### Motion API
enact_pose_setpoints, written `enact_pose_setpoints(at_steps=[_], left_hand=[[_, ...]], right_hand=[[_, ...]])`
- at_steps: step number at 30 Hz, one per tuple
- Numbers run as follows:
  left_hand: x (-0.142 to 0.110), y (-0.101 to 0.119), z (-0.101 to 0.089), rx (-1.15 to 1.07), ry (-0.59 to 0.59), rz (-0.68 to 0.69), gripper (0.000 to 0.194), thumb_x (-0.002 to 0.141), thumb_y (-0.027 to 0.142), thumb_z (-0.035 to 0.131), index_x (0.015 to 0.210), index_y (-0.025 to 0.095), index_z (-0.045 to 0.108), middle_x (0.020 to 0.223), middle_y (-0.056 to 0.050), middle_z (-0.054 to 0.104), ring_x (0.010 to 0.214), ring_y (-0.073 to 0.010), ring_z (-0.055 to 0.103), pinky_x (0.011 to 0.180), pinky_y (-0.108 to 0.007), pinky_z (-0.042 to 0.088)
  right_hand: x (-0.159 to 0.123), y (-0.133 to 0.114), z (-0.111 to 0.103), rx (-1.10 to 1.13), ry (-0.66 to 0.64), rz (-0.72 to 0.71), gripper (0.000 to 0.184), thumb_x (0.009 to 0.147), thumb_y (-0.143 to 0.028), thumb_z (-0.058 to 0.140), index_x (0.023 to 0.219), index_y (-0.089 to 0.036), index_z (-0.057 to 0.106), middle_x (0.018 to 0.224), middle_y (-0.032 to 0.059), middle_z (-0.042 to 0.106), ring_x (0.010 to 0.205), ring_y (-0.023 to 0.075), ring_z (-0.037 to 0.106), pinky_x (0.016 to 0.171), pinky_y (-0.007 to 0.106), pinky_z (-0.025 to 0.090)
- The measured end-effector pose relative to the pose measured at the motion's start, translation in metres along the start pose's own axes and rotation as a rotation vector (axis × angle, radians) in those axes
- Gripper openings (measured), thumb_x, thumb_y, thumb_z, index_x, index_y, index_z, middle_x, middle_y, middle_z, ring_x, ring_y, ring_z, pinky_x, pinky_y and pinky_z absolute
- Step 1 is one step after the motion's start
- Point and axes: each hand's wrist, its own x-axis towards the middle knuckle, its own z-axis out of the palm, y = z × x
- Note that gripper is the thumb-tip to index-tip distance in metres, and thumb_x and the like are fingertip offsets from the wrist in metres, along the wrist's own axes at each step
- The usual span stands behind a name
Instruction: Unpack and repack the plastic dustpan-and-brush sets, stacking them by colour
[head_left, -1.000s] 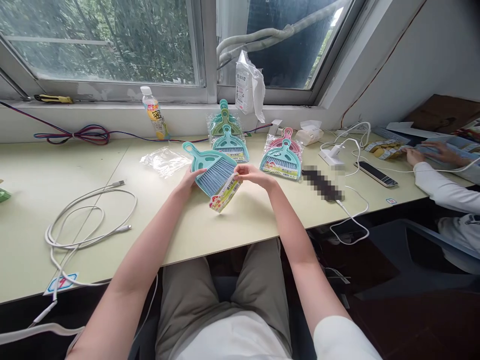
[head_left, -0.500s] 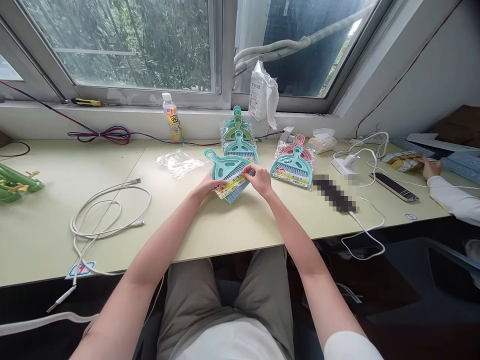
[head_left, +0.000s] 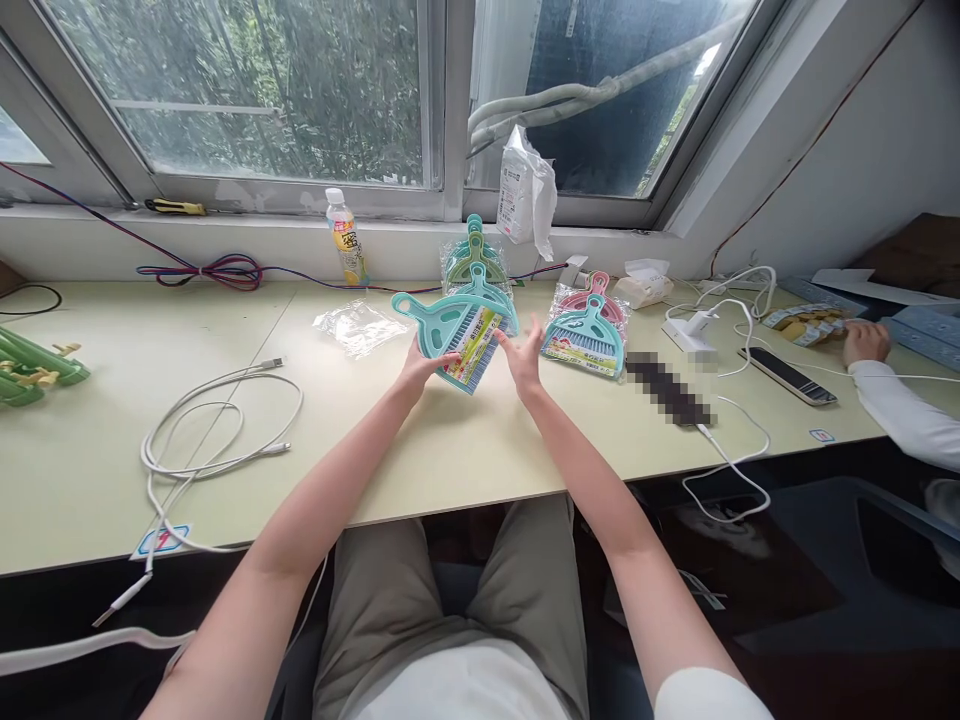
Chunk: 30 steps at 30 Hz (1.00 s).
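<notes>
A turquoise dustpan (head_left: 433,318) is in my left hand (head_left: 418,368), with the thumb over its front and the handle pointing up to the left. A brush with blue-grey bristles lies tilted in the pan, a yellow printed label (head_left: 480,342) across it. My right hand (head_left: 523,358) is at the brush's right edge with its fingers spread, gripping nothing; whether a fingertip touches the label I cannot tell. Behind the held set are green and turquoise dustpan sets (head_left: 475,265) in clear wrap. Another turquoise dustpan set (head_left: 586,338) lies to the right, over a pink one (head_left: 598,288).
Crumpled clear plastic (head_left: 360,327) lies left of my hands, near a drink bottle (head_left: 346,237). A coiled white cable (head_left: 154,440) is on the left of the table. On the right are a power strip (head_left: 688,332), a phone (head_left: 791,375) and another person's hand (head_left: 867,343).
The dustpan and brush have turned in my left hand, the brush now standing more steeply. My right hand has let go of the label and spread its fingers.
</notes>
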Motion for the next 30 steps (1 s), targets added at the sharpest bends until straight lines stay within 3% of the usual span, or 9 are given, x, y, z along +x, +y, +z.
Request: enact_pose_setpoints(at_steps=[4, 9, 12, 14, 16, 18, 20, 25, 30], left_hand=[[0.0, -0.001, 0.002, 0.014, 0.04, 0.024, 0.081, 0.051, 0.033, 0.092, 0.122, 0.022, 0.055, 0.116, -0.008, 0.067, 0.114, -0.0306, 0.063, 0.096, -0.045, 0.053], [-0.002, 0.003, 0.004, 0.077, -0.055, 0.034, 0.081, 0.051, 0.038, 0.092, 0.122, 0.022, 0.056, 0.116, -0.009, 0.067, 0.109, -0.0301, 0.064, 0.092, -0.044, 0.055], [0.003, 0.006, -0.003, 0.132, -0.073, -0.045, 0.074, 0.068, 0.054, 0.08, 0.129, 0.023, 0.052, 0.118, -0.011, 0.065, 0.105, -0.0286, 0.066, 0.087, -0.044, 0.056], [0.009, 0.006, -0.016, 0.233, 0.048, -0.076, 0.062, 0.085, 0.062, 0.058, 0.132, 0.023, 0.049, 0.121, -0.013, 0.064, 0.105, -0.0279, 0.066, 0.088, -0.045, 0.055], [0.015, 0.005, -0.036, 0.447, 0.235, -0.008, 0.053, 0.094, 0.055, 0.044, 0.134, 0.02, 0.048, 0.126, -0.016, 0.062, 0.113, -0.0287, 0.062, 0.097, -0.049, 0.05], [0.019, 0.002, -0.059, 0.773, 0.364, 0.149, 0.047, 0.09, 0.039, 0.053, 0.133, 0.019, 0.051, 0.137, -0.017, 0.056, 0.131, -0.0315, 0.049, 0.113, -0.052, 0.035], [0.022, -0.002, -0.08, 1.034, 0.355, 0.191, 0.041, 0.083, 0.028, 0.059, 0.123, 0.02, 0.06, 0.14, -0.016, 0.055, 0.139, -0.0343, 0.039, 0.119, -0.055, 0.021], [0.025, -0.004, -0.102, 1.307, 0.293, 0.102, 0.021, 0.081, 0.015, 0.049, 0.08, 0.019, 0.07, 0.098, -0.013, 0.07, 0.118, -0.032, 0.056, 0.121, -0.059, 0.001], [0.022, 0.005, -0.096, 1.35, 0.461, 0.25, 0.029, 0.082, 0.014, 0.044, 0.072, 0.018, 0.07, 0.071, -0.012, 0.062, 0.116, -0.0331, 0.053, 0.121, -0.055, -0.009]], right_hand=[[-0.007, 0.002, 0.013, 0.423, -0.354, 0.329, 0.038, 0.078, -0.038, 0.076, 0.11, -0.022, 0.061, 0.121, 0.0092, 0.069, 0.116, 0.0249, 0.064, 0.099, 0.042, 0.054], [-0.005, -0.002, 0.011, 0.539, -0.333, 0.457, 0.023, 0.075, -0.014, 0.077, 0.093, -0.019, 0.064, 0.099, 0.006, 0.076, 0.095, 0.0218, 0.073, 0.093, 0.041, 0.059], [-0.004, -0.002, 0.008, 0.572, -0.32, 0.464, 0.024, 0.074, -0.008, 0.075, 0.093, -0.018, 0.064, 0.097, 0.006, 0.077, 0.093, 0.0217, 0.074, 0.093, 0.04, 0.06], [-0.004, 0.0, 0.009, 0.585, -0.299, 0.465, 0.024, 0.075, -0.007, 0.074, 0.094, -0.018, 0.064, 0.096, 0.0057, 0.077, 0.092, 0.0214, 0.074, 0.093, 0.04, 0.061], [-0.004, 0.002, 0.01, 0.593, -0.276, 0.472, 0.023, 0.076, -0.007, 0.073, 0.094, -0.018, 0.064, 0.095, 0.0051, 0.077, 0.091, 0.0207, 0.074, 0.091, 0.039, 0.061], [-0.004, 0.003, 0.01, 0.597, -0.26, 0.479, 0.023, 0.076, -0.007, 0.072, 0.093, -0.019, 0.064, 0.094, 0.0043, 0.077, 0.09, 0.02, 0.075, 0.09, 0.038, 0.062], [-0.004, 0.004, 0.011, 0.597, -0.251, 0.482, 0.022, 0.076, -0.006, 0.072, 0.093, -0.019, 0.064, 0.092, 0.0041, 0.077, 0.089, 0.0201, 0.075, 0.09, 0.038, 0.063], [-0.004, 0.003, 0.011, 0.56, -0.262, 0.493, 0.021, 0.076, -0.005, 0.072, 0.091, -0.018, 0.064, 0.091, 0.0046, 0.077, 0.09, 0.0217, 0.075, 0.088, 0.04, 0.064], [-0.006, 0.003, 0.011, 0.519, -0.286, 0.504, 0.02, 0.076, -0.003, 0.071, 0.089, -0.017, 0.066, 0.089, 0.0047, 0.076, 0.084, 0.0202, 0.075, 0.085, 0.039, 0.064]])
